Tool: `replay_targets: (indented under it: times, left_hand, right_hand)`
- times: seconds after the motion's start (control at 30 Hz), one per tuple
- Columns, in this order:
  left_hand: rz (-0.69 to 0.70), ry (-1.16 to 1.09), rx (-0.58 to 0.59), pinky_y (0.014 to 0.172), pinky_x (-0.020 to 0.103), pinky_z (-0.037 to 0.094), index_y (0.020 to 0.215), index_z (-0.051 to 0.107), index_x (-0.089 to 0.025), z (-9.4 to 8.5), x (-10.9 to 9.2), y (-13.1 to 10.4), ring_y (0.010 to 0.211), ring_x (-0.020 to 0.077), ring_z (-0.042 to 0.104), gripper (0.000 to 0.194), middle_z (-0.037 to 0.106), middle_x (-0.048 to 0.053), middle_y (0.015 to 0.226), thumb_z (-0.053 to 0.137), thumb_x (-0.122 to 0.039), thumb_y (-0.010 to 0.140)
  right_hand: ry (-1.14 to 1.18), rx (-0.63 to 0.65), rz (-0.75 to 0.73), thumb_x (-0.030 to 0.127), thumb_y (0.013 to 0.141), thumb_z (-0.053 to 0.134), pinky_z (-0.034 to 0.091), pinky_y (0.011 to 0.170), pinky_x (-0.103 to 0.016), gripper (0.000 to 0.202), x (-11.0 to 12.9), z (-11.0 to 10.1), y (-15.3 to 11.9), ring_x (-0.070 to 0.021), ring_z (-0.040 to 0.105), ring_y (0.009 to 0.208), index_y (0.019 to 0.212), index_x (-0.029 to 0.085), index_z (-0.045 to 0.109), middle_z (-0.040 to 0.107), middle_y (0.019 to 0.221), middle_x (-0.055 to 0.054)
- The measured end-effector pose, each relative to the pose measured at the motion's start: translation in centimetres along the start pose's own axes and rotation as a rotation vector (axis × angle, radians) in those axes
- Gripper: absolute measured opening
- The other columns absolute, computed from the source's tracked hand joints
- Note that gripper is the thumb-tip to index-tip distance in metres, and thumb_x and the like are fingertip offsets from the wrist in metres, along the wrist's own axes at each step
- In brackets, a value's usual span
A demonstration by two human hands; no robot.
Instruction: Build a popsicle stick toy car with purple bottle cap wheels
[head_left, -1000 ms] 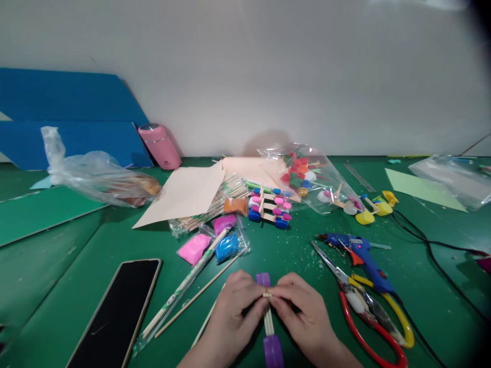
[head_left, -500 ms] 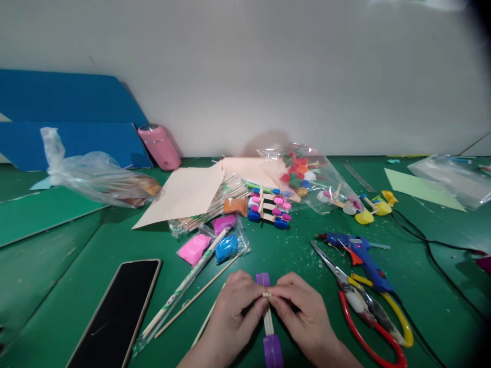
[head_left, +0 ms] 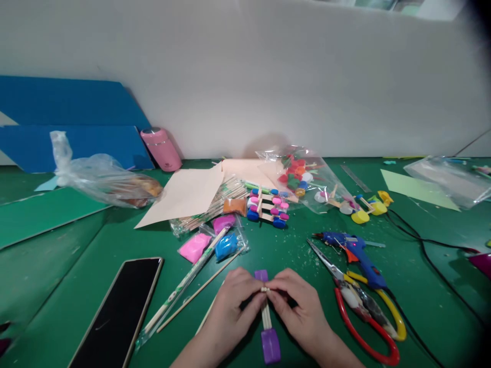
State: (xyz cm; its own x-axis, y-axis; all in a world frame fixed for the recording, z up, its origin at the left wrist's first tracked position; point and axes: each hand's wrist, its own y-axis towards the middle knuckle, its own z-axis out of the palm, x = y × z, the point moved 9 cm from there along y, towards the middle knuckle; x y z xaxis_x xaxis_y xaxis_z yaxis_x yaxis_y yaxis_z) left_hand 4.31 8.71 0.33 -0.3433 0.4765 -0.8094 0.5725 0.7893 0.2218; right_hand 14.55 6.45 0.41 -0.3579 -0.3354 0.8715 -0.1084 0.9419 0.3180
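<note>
Left hand (head_left: 238, 302) and right hand (head_left: 298, 307) meet nearly tip to tip, thumb and forefinger of each drawn together on either side of a small cluster of pale stick ends (head_left: 265, 290), pinched between them. Just below the fingertips, toward the wearer, run parallel wooden sticks (head_left: 266, 315) with a near purple block (head_left: 270, 346) at their close end; a far purple block (head_left: 261, 275) shows beyond the fingers. Whether cluster and sticks are joined I cannot tell.

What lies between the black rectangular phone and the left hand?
The head view shows pale sticks in clear green-printed plastic, then two thin bare wooden sticks.
</note>
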Motion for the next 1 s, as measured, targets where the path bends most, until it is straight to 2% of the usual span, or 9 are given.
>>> replay_targets:
  times: [0.17, 0.43, 1.0]
  left_hand:
    - [-0.032, 0.012, 0.014, 0.066, 0.028, 0.038, 0.088, 0.063, -0.017, -0.01, 0.02, 0.12, 0.071, 0.0164, 0.050, 0.014, 0.060, 0.004, 0.071, 0.051, -0.022, 0.083]
    - [-0.083, 0.028, 0.000, 0.063, 0.027, 0.038, 0.081, 0.064, -0.016, 0.28, 0.01, 0.38, 0.067, 0.0156, 0.050, 0.012, 0.057, 0.002, 0.067, 0.053, -0.020, 0.080]
    - [-0.062, 0.002, -0.024, 0.059, 0.024, 0.037, 0.072, 0.065, -0.017, 0.23, 0.05, 0.57, 0.064, 0.0142, 0.048, 0.016, 0.054, 0.001, 0.061, 0.052, -0.019, 0.081]
  right_hand:
    - [0.020, 0.013, -0.006, 0.015, 0.081, 0.053, 0.044, 0.059, -0.024, 0.016, 0.29, -0.05, -0.22, -0.0143, 0.054, 0.071, 0.095, 0.019, 0.061, 0.059, 0.080, -0.005]
    - [0.011, -0.005, -0.019, 0.019, 0.081, 0.052, 0.044, 0.056, -0.024, 0.020, 0.20, -0.22, -0.27, -0.0146, 0.054, 0.069, 0.100, 0.020, 0.060, 0.059, 0.082, -0.005]
    - [-0.014, -0.043, -0.040, 0.018, 0.081, 0.052, 0.047, 0.060, -0.024, 0.017, 0.06, -0.21, 0.00, -0.0147, 0.057, 0.071, 0.092, 0.020, 0.066, 0.059, 0.078, -0.004]
